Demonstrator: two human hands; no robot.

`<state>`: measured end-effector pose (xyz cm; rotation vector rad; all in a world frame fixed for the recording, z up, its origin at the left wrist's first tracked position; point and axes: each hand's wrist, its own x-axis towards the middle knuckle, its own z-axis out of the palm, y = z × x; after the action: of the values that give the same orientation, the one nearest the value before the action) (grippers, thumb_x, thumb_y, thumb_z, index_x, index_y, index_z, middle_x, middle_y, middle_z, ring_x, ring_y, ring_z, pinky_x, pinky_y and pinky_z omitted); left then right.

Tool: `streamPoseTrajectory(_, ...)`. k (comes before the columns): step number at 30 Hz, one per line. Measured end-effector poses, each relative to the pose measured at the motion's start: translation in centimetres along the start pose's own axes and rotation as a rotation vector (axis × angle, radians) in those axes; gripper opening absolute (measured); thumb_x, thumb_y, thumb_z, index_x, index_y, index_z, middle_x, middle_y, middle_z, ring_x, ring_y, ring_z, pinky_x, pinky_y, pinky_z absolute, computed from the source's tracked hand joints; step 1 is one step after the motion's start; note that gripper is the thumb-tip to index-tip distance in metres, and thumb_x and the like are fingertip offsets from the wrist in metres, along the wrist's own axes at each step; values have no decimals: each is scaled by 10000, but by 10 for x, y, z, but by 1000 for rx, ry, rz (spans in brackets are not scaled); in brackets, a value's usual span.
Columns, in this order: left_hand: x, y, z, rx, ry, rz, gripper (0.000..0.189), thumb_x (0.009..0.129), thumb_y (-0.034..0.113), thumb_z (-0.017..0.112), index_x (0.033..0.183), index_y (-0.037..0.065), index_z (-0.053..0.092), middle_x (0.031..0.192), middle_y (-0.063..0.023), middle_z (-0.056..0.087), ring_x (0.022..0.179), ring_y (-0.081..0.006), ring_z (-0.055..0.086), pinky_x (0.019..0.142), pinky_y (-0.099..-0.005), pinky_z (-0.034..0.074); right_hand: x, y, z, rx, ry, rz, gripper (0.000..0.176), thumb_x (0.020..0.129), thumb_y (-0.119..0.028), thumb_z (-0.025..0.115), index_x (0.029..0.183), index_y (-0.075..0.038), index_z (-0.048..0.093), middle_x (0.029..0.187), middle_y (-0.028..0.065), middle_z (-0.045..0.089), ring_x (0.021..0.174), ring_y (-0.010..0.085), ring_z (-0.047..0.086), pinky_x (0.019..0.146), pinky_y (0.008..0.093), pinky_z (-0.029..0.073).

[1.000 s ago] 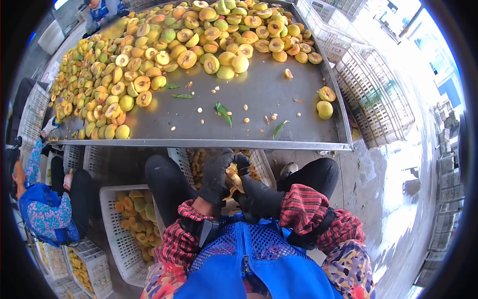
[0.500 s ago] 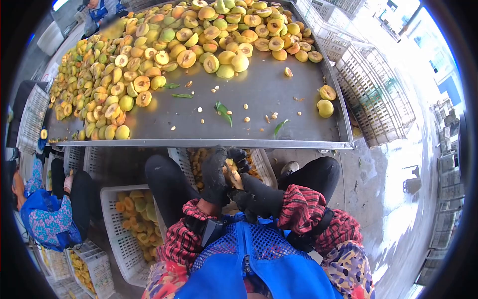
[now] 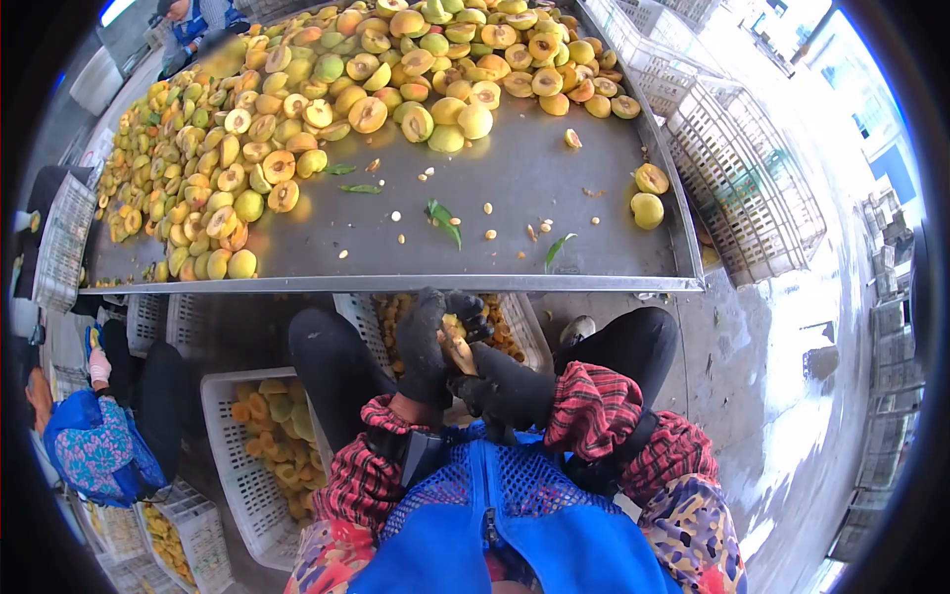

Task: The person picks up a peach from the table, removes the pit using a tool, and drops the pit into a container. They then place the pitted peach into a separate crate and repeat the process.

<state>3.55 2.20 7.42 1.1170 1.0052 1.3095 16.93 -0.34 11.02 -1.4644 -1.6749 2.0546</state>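
Observation:
My left hand (image 3: 424, 346), in a dark glove, is closed around a piece of yellow fruit (image 3: 453, 325) just beyond the table's front edge. My right hand (image 3: 505, 388), also gloved, is closed on a light brown wooden-looking handle (image 3: 459, 352) that meets the fruit; any blade is hidden. Both hands are close together above a crate of cut fruit (image 3: 511, 332) between my knees. Many halved yellow fruits (image 3: 368, 115) are heaped on the metal table (image 3: 327, 233) in front.
A white crate of fruit halves (image 3: 223, 445) stands at lower left. A co-worker in a blue vest (image 3: 99, 445) sits at far left, another person (image 3: 193, 25) at the table's far left corner. White crates (image 3: 742, 188) lean right of the table. Leaves and pits dot the tabletop.
The co-worker at the left has bent forward and reached a gloved hand up toward the table. My hands have barely moved and still hold the fruit and the handle.

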Motion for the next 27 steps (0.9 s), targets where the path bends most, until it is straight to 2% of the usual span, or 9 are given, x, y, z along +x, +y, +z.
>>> streamPoseTrajectory(2,8,4,-10,537,-210,245,194,768,160,559,867,15,642,773,-89,638,709,-194,629,662,-315,502,17,33,2,-385,90,-135,273,858,-173,525,1050,-5,428,818,147,557,794,263,599,649,393,461)
streamPoseTrajectory(5,6,-15,-19,335,-254,46,198,736,96,588,908,5,624,834,-73,638,742,-187,625,713,-298,495,10,23,-3,-439,79,-103,265,865,-172,520,1046,3,433,795,127,562,753,224,596,624,382,464)
streamPoseTrajectory(8,8,-11,-21,539,-268,231,193,751,117,590,904,2,621,826,-69,634,734,-197,624,700,-291,499,1,3,-6,-99,-23,35,277,854,-165,538,1047,7,440,798,131,561,739,220,584,630,381,464)
streamPoseTrajectory(12,2,-41,-20,57,-94,-118,182,767,139,587,876,-3,620,827,-81,635,728,-203,624,698,-308,499,-1,-3,-7,194,-90,176,269,851,-154,546,1048,2,452,799,115,563,723,212,575,621,368,461)
streamPoseTrajectory(14,1,-42,-22,132,-118,-14,188,778,166,568,853,3,626,808,-85,635,717,-213,626,689,-315,495,-5,-13,-7,269,-100,202,261,851,-142,542,1055,-5,457,795,104,562,707,200,572,600,348,458)
streamPoseTrajectory(17,8,-2,-13,544,-216,349,276,780,278,511,794,45,658,727,-81,634,679,-239,627,646,-337,481,-4,1,-2,-73,-2,84,240,850,-124,536,1048,-12,461,786,87,558,679,172,561,561,318,447)
streamPoseTrajectory(20,6,-13,-13,318,-262,210,216,755,229,536,795,55,659,730,-75,629,678,-241,624,642,-347,479,-6,3,-1,-125,5,82,230,851,-113,527,1050,-19,460,778,83,555,653,155,549,534,298,437)
streamPoseTrajectory(23,7,-9,-17,497,-324,190,177,678,155,638,810,38,643,777,-95,617,714,-261,618,657,-350,480,-6,0,-2,62,-53,128,231,854,-113,520,1060,-30,459,779,87,556,649,163,545,539,306,442)
streamPoseTrajectory(27,8,-13,-19,539,-367,366,168,658,151,654,789,47,646,771,-105,612,705,-276,611,659,-347,477,-4,13,-3,153,-108,155,232,856,-119,510,1064,-30,459,770,79,551,644,152,541,539,301,446)
